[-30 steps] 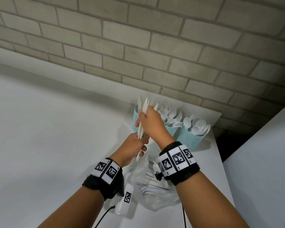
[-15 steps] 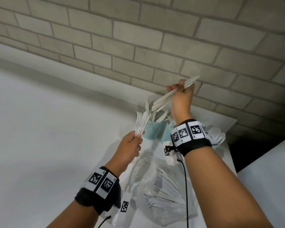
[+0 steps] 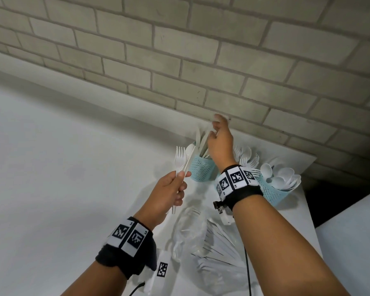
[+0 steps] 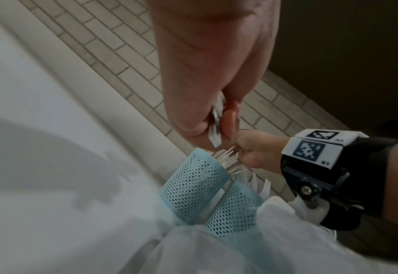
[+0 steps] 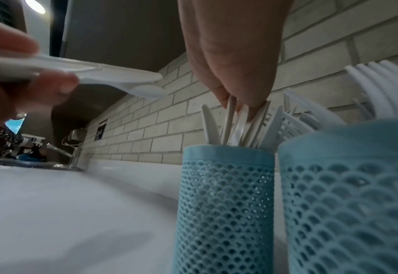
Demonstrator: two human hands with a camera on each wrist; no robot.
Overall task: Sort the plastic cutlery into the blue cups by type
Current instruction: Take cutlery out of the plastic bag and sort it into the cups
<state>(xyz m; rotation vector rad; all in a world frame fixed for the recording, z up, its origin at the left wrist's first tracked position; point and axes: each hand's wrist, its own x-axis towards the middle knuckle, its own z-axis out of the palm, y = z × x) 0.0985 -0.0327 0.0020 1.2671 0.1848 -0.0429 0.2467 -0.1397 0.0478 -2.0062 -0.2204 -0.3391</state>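
We pinched white knives (image 5: 245, 122) with our right hand (image 3: 220, 144) over the leftmost blue cup (image 3: 201, 168), while our left hand (image 3: 169, 194) gripped a fork (image 3: 179, 160) and other cutlery beside it.

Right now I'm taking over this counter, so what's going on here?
A person is sorting white plastic cutlery into three blue cups. The right hand is lowering knives into the left cup. The left hand holds forks and a spoon waiting their turn. The middle cup holds forks, the right cup spoons. More cutlery lies in a clear bag.
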